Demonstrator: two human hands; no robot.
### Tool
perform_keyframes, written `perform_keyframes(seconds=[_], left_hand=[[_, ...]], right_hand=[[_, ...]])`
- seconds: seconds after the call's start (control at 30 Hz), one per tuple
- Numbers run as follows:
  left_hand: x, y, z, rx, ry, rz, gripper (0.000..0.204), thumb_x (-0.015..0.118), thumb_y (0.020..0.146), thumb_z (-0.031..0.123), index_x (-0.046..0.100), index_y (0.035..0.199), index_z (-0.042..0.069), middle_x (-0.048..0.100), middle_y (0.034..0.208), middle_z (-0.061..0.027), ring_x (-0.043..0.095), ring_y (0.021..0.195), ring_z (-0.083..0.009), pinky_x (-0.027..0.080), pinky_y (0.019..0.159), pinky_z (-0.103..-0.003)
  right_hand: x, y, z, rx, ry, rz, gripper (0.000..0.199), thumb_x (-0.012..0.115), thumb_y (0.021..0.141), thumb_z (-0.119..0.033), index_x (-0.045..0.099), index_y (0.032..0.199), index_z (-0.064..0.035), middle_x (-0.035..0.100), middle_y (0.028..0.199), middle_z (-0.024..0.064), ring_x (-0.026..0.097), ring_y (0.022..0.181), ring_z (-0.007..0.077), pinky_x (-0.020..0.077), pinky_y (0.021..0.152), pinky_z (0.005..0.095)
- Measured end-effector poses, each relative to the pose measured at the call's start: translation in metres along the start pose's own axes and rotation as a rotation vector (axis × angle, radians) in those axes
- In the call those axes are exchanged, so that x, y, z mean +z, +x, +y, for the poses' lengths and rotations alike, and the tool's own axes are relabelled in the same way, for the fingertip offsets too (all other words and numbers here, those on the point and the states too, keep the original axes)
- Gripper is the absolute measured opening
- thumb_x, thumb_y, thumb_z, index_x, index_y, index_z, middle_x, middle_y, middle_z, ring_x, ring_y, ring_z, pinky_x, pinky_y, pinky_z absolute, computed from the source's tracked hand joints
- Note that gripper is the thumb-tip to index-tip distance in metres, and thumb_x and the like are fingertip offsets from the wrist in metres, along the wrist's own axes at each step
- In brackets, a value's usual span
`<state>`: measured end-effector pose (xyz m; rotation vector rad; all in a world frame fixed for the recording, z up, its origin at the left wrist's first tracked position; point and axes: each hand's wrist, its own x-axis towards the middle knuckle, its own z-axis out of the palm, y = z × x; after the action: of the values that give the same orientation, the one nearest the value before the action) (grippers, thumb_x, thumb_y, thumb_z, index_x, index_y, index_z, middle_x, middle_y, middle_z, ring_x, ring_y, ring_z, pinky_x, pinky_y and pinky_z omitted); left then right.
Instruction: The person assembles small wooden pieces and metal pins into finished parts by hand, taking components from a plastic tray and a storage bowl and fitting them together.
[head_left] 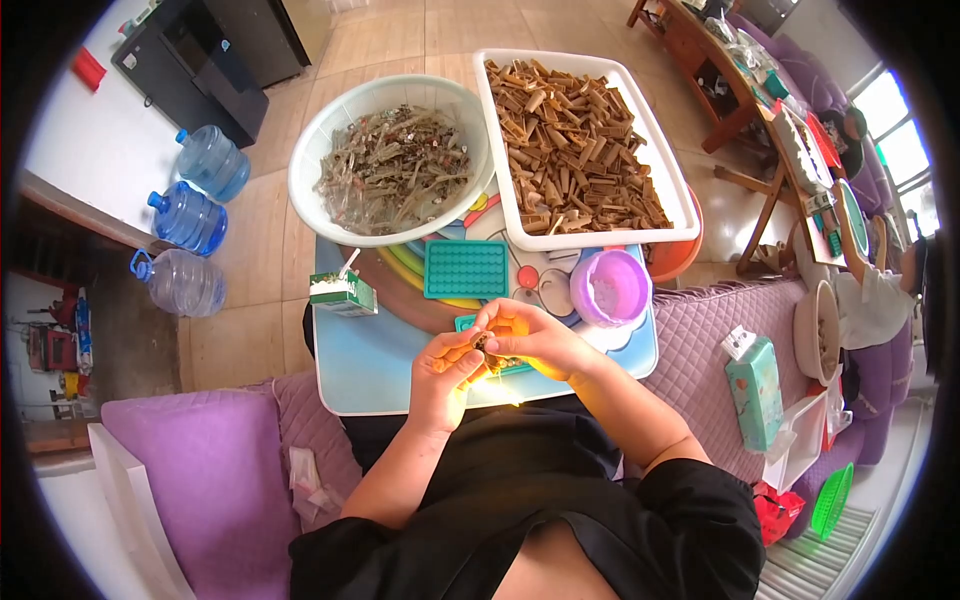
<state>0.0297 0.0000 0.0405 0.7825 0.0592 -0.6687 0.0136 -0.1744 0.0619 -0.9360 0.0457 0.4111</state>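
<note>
Brown piece [483, 343]: small, dark and uneven in outline, partly covered by the fingertips; surface detail is too small to tell. A bright yellow glow lights its lower side and the adjacent fingers. Location: above the near part of the blue table [362, 362], in front of the torso. Left hand [445, 366]: thumb and fingers clamped on the piece from 8 o'clock. Right hand [537, 341]: thumb and forefinger clamped on it from 3 o'clock.

Clock positions are taken from the piece, with 12 pointing away from the wearer. At 12, near the hands, lies a teal mould tray [466, 269] with rows of cavities. At 2 stands a purple tub [598, 313]; at 10, a green carton [342, 295]. Farther out, a pale bowl [308, 213] of greyish strips occupies 11, and a white tray [560, 242] heaped with brown curled pieces occupies 1. Both overlap the table's far edge in view. Bare tabletop extends at 9, below the carton, and at 3, beyond the right wrist. The near edge runs close to the torso at 6.
</note>
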Motion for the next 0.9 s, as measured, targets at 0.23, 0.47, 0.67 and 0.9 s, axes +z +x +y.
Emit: perform_keyframes(seconds=[0.23, 0.47, 0.67, 0.9], left_hand=[[-0.012, 0.002, -0.001, -0.055, -0.11, -0.064, 0.02, 0.056, 0.085, -0.001, 0.059, 0.105, 0.003, 0.062, 0.103, -0.012, 0.063, 0.092, -0.0249, 0.053, 0.083, -0.037], [-0.01, 0.002, -0.004, -0.056, -0.133, -0.054, 0.021, 0.056, 0.086, 0.004, 0.058, 0.108, 0.003, 0.061, 0.105, -0.0136, 0.061, 0.094, -0.0269, 0.054, 0.082, -0.04], [-0.01, -0.005, 0.004, -0.047, -0.134, -0.041, 0.022, 0.056, 0.086, 0.002, 0.057, 0.108, 0.002, 0.061, 0.105, -0.0128, 0.062, 0.092, -0.0246, 0.055, 0.081, -0.037], [-0.013, 0.003, 0.006, -0.055, -0.086, -0.052, 0.022, 0.055, 0.087, 0.003, 0.057, 0.109, 0.004, 0.06, 0.106, -0.0139, 0.062, 0.093, -0.0255, 0.054, 0.082, -0.039]], right_hand=[[-0.036, 0.018, -0.082, -0.294, -0.711, 0.277, 0.012, 0.058, 0.087, -0.01, 0.059, 0.093, -0.0005, 0.061, 0.081, 0.0031, 0.057, 0.078, 0.0099, 0.0469, 0.072, 0.0244], [-0.16, 0.063, -0.11, 0.001, -1.623, 0.19, 0.022, 0.069, 0.07, -0.017, 0.068, 0.09, -0.0078, 0.064, 0.075, 0.0085, 0.062, 0.068, 0.023, 0.0498, 0.066, 0.0353], [-0.148, 0.07, -0.102, 0.178, -1.518, 0.249, 0.014, 0.066, 0.066, -0.014, 0.064, 0.076, -0.0039, 0.062, 0.07, 0.0106, 0.061, 0.068, 0.0222, 0.0489, 0.062, 0.0346], [-0.137, 0.053, -0.123, 0.011, -1.512, 0.335, 0.014, 0.061, 0.068, -0.015, 0.058, 0.073, -0.0014, 0.06, 0.068, 0.0107, 0.056, 0.064, 0.0228, 0.0459, 0.06, 0.0337]])
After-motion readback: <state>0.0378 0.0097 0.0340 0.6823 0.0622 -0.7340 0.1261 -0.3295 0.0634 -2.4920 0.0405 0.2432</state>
